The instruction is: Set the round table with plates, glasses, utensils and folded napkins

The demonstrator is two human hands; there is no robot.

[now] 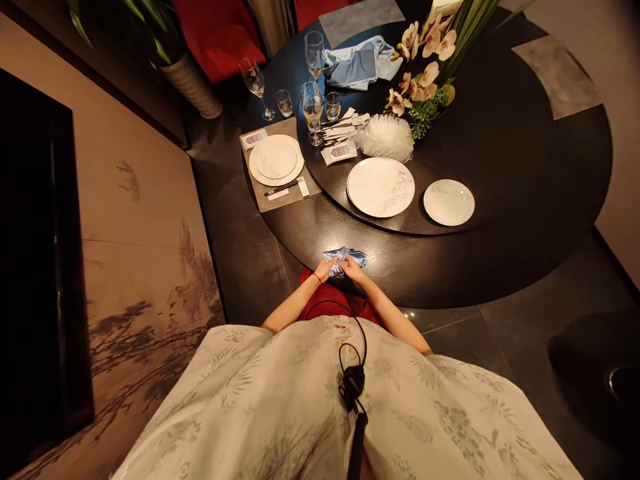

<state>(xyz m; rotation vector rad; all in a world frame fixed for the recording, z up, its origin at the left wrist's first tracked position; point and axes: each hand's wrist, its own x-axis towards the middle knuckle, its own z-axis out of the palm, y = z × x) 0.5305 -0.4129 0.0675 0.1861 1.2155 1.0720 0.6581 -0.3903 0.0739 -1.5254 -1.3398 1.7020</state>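
A shiny blue cloth napkin (352, 256), bunched and partly folded, is held at the near edge of the dark round table (425, 263). On its left side my left hand (326, 267) pinches the fabric, a thin red band at the wrist. My right hand (353, 269) grips the same napkin from the right, thumb close to the other thumb. Both hands are closed on it, and the fingers underneath are hidden. Straight ahead on the turntable lie a large white plate (381, 187) and a smaller plate (449, 203).
A set place with stacked plates (277, 160) and chopsticks (283, 189) is at the left. Behind stand several glasses (312, 107), wrapped packets (340, 152), plastic-covered white items (386, 137), more blue cloth (363, 63) and orchids (429, 75). A red chair (220, 40) stands beyond.
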